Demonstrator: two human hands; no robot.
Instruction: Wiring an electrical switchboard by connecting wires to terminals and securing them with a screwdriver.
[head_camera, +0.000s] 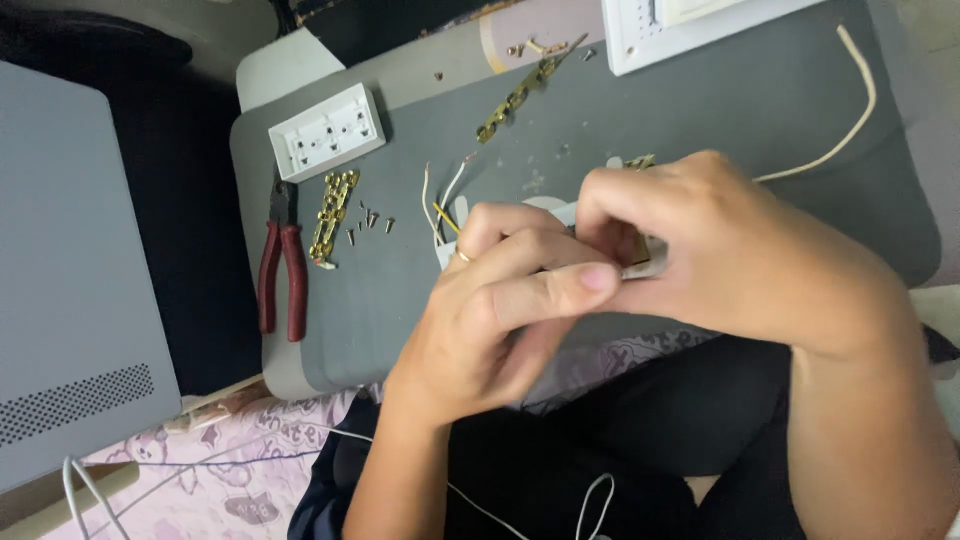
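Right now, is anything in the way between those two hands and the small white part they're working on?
Nothing visible is. The left hand and right hand both already pinch the small white part directly, above the grey board. The pliers and loose screws lie off to the side.
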